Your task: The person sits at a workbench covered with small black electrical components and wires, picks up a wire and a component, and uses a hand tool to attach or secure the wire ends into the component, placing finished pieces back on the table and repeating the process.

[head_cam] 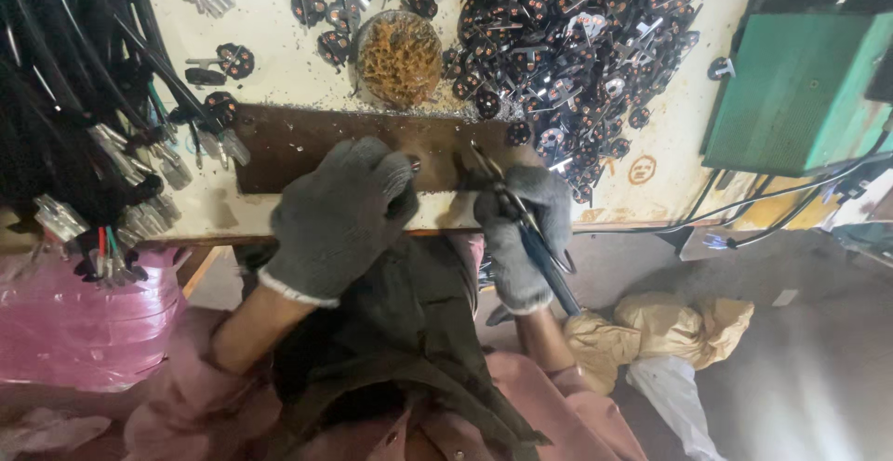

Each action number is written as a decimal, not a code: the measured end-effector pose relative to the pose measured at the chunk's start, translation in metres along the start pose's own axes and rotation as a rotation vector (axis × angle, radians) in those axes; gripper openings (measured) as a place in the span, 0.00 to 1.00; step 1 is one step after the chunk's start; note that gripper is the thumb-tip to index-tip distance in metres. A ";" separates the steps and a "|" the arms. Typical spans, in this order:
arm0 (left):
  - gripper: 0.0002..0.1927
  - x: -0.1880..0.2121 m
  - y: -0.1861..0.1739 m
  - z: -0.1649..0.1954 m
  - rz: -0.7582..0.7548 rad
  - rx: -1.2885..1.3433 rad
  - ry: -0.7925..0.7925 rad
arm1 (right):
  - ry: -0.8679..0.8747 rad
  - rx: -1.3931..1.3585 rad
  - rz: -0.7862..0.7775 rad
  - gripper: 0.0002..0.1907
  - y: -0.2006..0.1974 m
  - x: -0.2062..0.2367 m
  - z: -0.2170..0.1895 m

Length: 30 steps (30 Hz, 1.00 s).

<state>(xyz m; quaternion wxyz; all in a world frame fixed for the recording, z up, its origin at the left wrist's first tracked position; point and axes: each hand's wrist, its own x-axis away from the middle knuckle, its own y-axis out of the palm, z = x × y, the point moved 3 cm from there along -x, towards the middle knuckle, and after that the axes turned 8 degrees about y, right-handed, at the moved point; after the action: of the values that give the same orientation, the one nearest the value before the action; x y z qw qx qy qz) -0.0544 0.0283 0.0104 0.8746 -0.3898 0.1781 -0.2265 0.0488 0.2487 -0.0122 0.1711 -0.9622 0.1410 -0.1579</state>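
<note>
A cream-coloured workbench [279, 61] is shown from above, its front edge nearest the viewer. At the left a mass of black cables [65, 80] with metal terminals is draped over the bench; at the upper right a heap of small round black plug parts [558, 24] is spread. A green box [791, 89] stands at the far right. A dark brown board [307, 145] lies along the front edge, strewn with metal shavings, and a round rust-coloured pad [400, 59] sits just behind it. The left hand [339, 214] (grey knit glove) is seen curled over the board's front edge; whether anything is pinched in it cannot be told. The right hand [521, 233], likewise gloved, is clenched around a slim blue-handled tool [526, 228], whose metal tip is directed at the board's right end.
</note>
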 end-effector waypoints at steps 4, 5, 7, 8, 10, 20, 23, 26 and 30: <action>0.07 0.019 -0.015 -0.019 -0.063 -0.098 -0.238 | -0.290 0.326 -0.052 0.13 0.007 -0.001 0.007; 0.07 0.023 -0.016 -0.019 -0.026 -0.079 -0.211 | -0.399 0.428 -0.045 0.12 0.013 -0.002 0.006; 0.06 0.027 -0.015 -0.022 0.027 -0.045 -0.182 | -0.639 0.642 -0.050 0.10 0.026 -0.005 -0.002; 0.06 0.027 -0.014 -0.022 0.029 -0.025 -0.179 | -0.516 0.391 0.008 0.07 0.025 -0.009 -0.007; 0.05 0.027 -0.014 -0.022 0.049 0.008 -0.178 | -0.262 -0.114 0.093 0.02 0.020 -0.015 -0.021; 0.05 0.022 -0.024 -0.018 0.166 0.021 -0.061 | -0.455 0.825 -0.059 0.21 0.024 -0.017 -0.043; 0.05 0.025 -0.022 -0.020 0.179 0.030 -0.071 | -0.364 0.827 -0.063 0.17 0.022 -0.007 -0.033; 0.06 0.024 -0.022 -0.020 0.150 0.061 -0.063 | -0.325 0.802 0.085 0.16 0.024 -0.006 -0.041; 0.06 0.021 -0.025 -0.019 0.110 0.074 -0.110 | -0.414 0.669 -0.041 0.19 0.025 -0.024 -0.066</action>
<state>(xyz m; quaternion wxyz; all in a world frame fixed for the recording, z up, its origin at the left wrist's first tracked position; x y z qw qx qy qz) -0.0525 -0.0087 0.0147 0.9079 -0.3589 0.1425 -0.1630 -0.0013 0.2152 0.0309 0.4970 -0.8674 0.0252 -0.0012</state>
